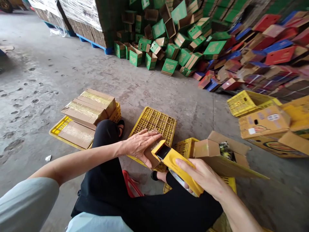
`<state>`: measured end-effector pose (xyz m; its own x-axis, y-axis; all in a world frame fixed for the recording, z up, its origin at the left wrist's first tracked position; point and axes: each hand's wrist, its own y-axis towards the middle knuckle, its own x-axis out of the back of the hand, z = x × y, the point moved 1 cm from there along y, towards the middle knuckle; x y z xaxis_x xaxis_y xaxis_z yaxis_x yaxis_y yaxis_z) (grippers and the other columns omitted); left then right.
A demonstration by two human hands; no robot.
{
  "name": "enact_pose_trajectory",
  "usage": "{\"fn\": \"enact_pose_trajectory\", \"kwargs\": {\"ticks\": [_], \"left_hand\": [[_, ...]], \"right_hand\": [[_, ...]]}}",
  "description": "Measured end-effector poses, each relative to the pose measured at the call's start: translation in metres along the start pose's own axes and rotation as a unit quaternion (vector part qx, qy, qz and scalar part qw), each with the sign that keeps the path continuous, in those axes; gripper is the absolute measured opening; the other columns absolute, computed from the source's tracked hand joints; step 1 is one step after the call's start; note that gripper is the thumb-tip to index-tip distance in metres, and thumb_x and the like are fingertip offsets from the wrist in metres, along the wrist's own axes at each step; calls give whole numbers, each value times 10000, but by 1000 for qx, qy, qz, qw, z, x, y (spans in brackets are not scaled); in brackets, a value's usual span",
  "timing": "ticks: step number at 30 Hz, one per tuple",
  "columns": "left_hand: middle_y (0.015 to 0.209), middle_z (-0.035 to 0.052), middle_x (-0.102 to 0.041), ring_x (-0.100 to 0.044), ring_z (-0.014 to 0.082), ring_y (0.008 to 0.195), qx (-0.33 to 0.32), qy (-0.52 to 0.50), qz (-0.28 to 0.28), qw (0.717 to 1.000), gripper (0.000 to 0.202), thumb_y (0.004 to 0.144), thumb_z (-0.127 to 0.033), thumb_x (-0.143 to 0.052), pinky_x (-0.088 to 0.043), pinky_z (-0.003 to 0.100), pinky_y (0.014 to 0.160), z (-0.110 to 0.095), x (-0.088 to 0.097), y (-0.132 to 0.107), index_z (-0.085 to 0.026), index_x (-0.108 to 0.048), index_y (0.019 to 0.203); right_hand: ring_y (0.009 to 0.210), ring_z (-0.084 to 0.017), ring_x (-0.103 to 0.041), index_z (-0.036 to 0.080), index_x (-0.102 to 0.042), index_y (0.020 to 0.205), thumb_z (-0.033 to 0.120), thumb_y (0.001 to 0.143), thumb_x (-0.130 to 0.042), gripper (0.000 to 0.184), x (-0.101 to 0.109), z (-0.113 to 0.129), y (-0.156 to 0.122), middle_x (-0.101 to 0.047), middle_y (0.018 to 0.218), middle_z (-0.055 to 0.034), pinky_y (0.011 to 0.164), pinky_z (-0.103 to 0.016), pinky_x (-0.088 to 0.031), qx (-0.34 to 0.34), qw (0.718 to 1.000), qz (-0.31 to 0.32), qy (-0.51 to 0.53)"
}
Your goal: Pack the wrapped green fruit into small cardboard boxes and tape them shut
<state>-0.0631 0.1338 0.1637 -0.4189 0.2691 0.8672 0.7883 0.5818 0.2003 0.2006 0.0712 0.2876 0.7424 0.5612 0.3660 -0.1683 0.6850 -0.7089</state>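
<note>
My left hand lies spread over a small brown cardboard box, its palm and fingers pressing on the top. The box rests on an upturned yellow plastic crate between my knees. In my right hand is a yellow tape dispenser, fingers wrapped round its body. The dispenser's front end is at the right side of the box, close to my left fingers. Part of the tape roll shows under the dispenser. Much of the box is hidden by my left hand and the dispenser.
Taped cardboard boxes sit on a yellow crate at my left. At right, an open carton holds dark small items. A printed yellow carton stands beyond it. Green boxes and red and blue boxes are heaped behind.
</note>
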Motion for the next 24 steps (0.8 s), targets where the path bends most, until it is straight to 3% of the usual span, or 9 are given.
{"fn": "enact_pose_trajectory", "kwargs": {"ticks": [6,13,21,24], "left_hand": [[1712,257,-223,-223,397,1599,-3,2,48,999,1410,669,-826,-755,-186,576,1287,3,2,1,-104,-87,1679],[1726,235,-195,-187,381,1611,-9,-2,77,997,1399,708,-803,-745,-143,586,1293,2,5,4,-118,-20,1688],[1747,186,-151,-128,355,1627,4,52,110,993,1248,807,-787,-665,-79,573,1298,20,19,-6,-176,-45,1701],[1745,199,-141,-118,353,1629,39,77,103,991,1202,839,-802,-611,-94,581,1294,23,19,-12,-167,-66,1701]], "right_hand": [[505,-183,-649,167,-670,800,854,794,-599,691,-4,-23,-3,-670,577,-44,435,-225,-477,-3,999,-14,28],[500,-175,-636,161,-688,849,839,802,-612,684,-1,-45,-5,-682,577,-44,461,-229,-478,5,999,-13,41],[528,-197,-671,173,-639,795,817,828,-608,646,-21,-45,22,-707,595,-54,479,-245,-494,51,997,-9,53],[507,-189,-659,174,-633,794,821,827,-607,648,-16,-38,38,-700,583,-47,461,-241,-481,74,996,-31,39]]}}
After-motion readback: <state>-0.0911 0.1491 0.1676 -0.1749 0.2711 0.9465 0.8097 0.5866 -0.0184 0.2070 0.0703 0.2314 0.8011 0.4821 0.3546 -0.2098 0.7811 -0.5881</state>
